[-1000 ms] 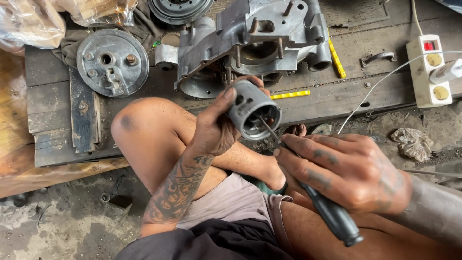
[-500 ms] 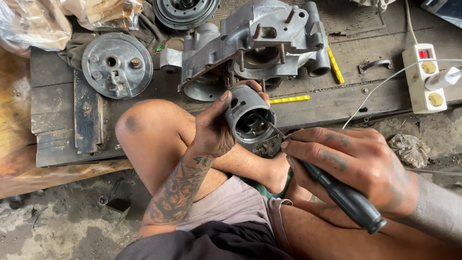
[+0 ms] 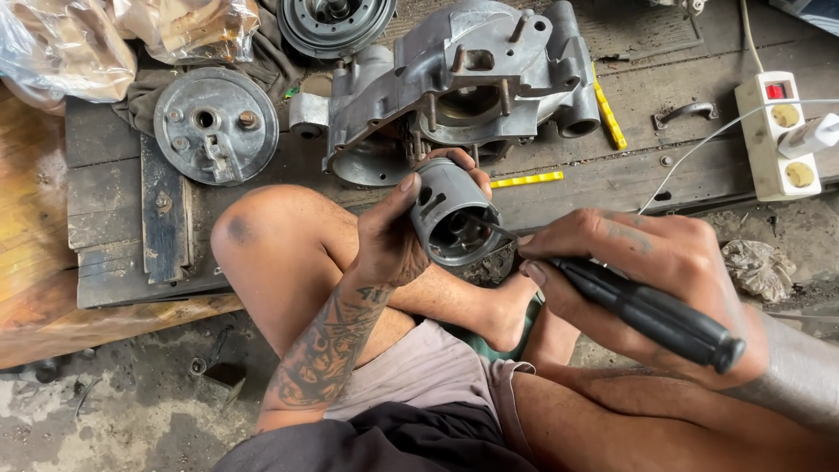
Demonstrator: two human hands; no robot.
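Observation:
My left hand (image 3: 398,236) grips a grey metal piston (image 3: 450,214) above my bent knee, its hollow open end turned toward me. My right hand (image 3: 647,271) holds a screwdriver with a black handle (image 3: 651,315); its thin metal tip (image 3: 491,230) reaches into the piston's open end. The inside of the piston is dark and its details are hard to make out.
A grey engine casing (image 3: 463,79) lies on the dark wooden platform (image 3: 114,192) just beyond the piston. A round metal hub plate (image 3: 216,125) sits to the left, another round part (image 3: 336,22) at the top. A white power strip (image 3: 776,131) is at right. Plastic bags (image 3: 79,39) lie upper left.
The piston and both hands have shifted slightly in the view as the head moved; the screwdriver tip stays inside the piston, and the handle now points lower right.

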